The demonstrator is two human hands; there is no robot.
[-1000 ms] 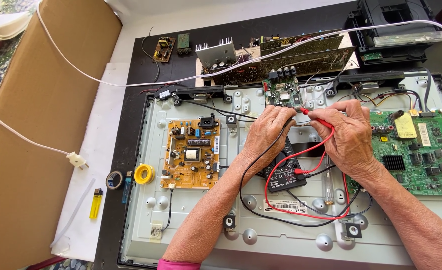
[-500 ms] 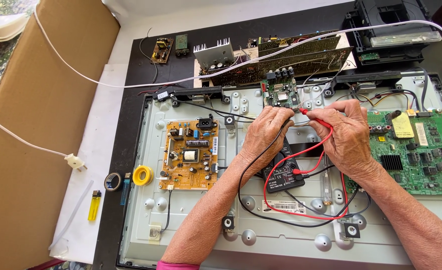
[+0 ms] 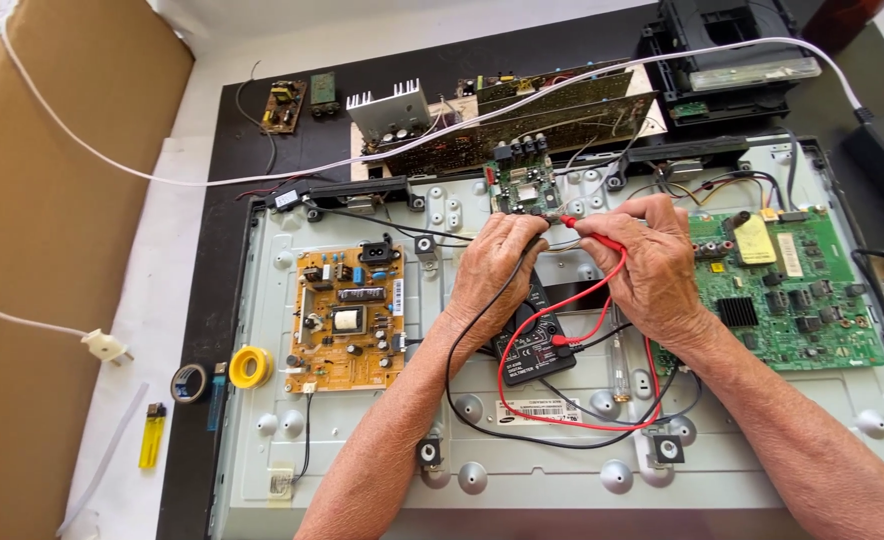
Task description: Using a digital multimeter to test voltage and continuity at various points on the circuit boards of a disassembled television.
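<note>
Small green circuit board (image 3: 522, 188) sits at top centre of opened TV back panel (image 3: 262, 330), both probe tips pressed near its lower edge. Right hand (image 3: 652, 265) pinching red probe (image 3: 592, 237), left hand (image 3: 497, 270) curled round black probe, mostly hidden under fingers. Black multimeter (image 3: 542, 345) lying just below hands, red and black leads looping over panel. Orange power board (image 3: 347, 318) off to left, green mainboard (image 3: 792, 295) right. Yellow tape roll (image 3: 250, 367) and yellow lighter (image 3: 152, 436) on counter at left.

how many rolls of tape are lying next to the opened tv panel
2, side by side left of the metal back panel: a yellow tape roll and a dark tape roll further left. Both hands are busy elsewhere; more rolls could be hidden under the arms.
</note>
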